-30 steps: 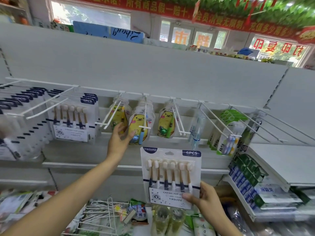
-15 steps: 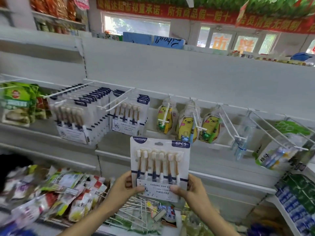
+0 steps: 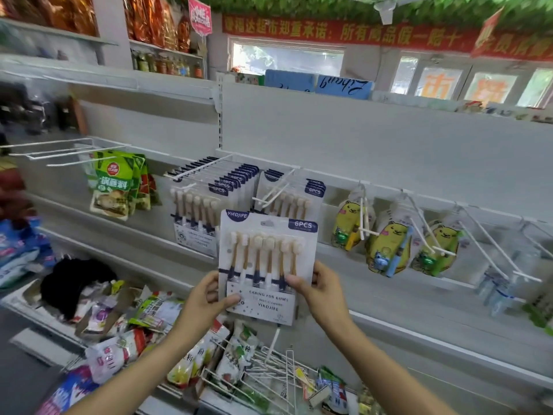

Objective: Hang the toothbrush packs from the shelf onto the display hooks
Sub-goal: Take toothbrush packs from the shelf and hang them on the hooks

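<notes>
White card toothbrush pack (image 3: 267,259), six brushes with brown handles, blue corner labels, held upright in front of the shelving. Left hand (image 3: 206,298) grasps its lower left edge, thumb on the front near the printed label. Right hand (image 3: 320,290) grasps the lower right edge, thumb across the front, fingers behind. Just above and behind the grip, two white display hooks (image 3: 270,194) carry matching packs: a full row (image 3: 206,205) up-left, a short row (image 3: 294,194) straight above. Right of the grip, yellow bear packs (image 3: 389,250) hang on further hooks, well apart from the held pack. Far up-left, green food pouches (image 3: 115,187) hang on another hook. Below the hands, loose wire hooks (image 3: 269,372) and mixed packets (image 3: 125,330) lie in the lower shelf.
</notes>
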